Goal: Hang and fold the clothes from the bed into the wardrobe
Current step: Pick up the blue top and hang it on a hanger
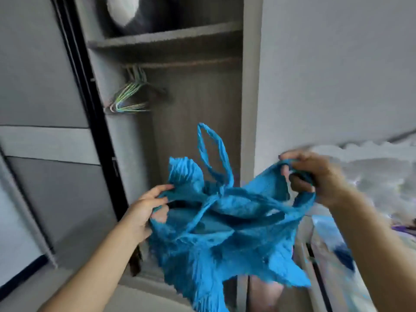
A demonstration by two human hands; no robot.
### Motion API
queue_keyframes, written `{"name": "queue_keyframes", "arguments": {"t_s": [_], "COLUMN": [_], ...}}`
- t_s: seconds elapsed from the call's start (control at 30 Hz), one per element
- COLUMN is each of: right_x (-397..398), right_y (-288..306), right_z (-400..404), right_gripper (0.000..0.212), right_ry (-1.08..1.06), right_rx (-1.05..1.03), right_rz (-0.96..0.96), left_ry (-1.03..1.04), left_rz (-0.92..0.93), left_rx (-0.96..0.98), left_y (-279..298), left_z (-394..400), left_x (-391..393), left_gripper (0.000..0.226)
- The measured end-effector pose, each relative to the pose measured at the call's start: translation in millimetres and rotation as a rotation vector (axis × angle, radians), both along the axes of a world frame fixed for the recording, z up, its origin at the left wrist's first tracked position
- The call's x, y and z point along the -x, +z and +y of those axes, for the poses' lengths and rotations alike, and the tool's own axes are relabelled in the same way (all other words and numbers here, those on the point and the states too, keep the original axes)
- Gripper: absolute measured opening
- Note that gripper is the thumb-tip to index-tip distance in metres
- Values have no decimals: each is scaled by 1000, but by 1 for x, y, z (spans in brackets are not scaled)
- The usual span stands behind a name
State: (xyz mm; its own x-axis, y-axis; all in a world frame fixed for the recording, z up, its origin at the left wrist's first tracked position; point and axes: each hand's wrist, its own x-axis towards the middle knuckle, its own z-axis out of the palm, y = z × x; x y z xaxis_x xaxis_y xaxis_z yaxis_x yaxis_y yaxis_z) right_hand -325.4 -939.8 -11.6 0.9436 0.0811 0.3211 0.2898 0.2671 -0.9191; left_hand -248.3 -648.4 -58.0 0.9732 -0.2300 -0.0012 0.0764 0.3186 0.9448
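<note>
Fingers (157, 194) of left hand (144, 210) and of right hand (308, 176) each curl round a strap end of the blue pleated garment (216, 230), stretched crosswise between them, before the wardrobe (198, 104); empty hangers (128, 95) on its rail, beyond and left, nearer the left hand.

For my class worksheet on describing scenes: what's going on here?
A person stands at an open wardrobe, holding a blue pleated garment with thin straps between both hands. The left hand grips one side and the right hand grips a strap on the other. Empty wire hangers hang on the rail inside; the garment is not yet on one. The bed shows at right.
</note>
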Motion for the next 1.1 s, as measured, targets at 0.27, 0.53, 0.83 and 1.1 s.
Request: {"name": "queue_keyframes", "arguments": {"t_s": [0.27, 0.53, 0.83, 1.1], "right_x": [-102, -158, -226, -292], "right_y": [-73, -123, -151, -115], "right_z": [131, 243, 296, 290], "right_gripper": [16, 38, 29, 18], "right_ry": [-180, 113, -160, 165], "right_rx": [760, 1760, 1132, -71], "right_rz": [299, 277, 529, 612], "left_ry": [183, -42, -120, -42], "left_rz": [67, -37, 80, -6], "left_rx": [-36, -154, -132, 29], "left_y": [-22, -32, -49, -11], "left_z": [121, 194, 242, 215], "left_x": [-60, -100, -133, -201], "left_gripper": [33, 45, 60, 53]}}
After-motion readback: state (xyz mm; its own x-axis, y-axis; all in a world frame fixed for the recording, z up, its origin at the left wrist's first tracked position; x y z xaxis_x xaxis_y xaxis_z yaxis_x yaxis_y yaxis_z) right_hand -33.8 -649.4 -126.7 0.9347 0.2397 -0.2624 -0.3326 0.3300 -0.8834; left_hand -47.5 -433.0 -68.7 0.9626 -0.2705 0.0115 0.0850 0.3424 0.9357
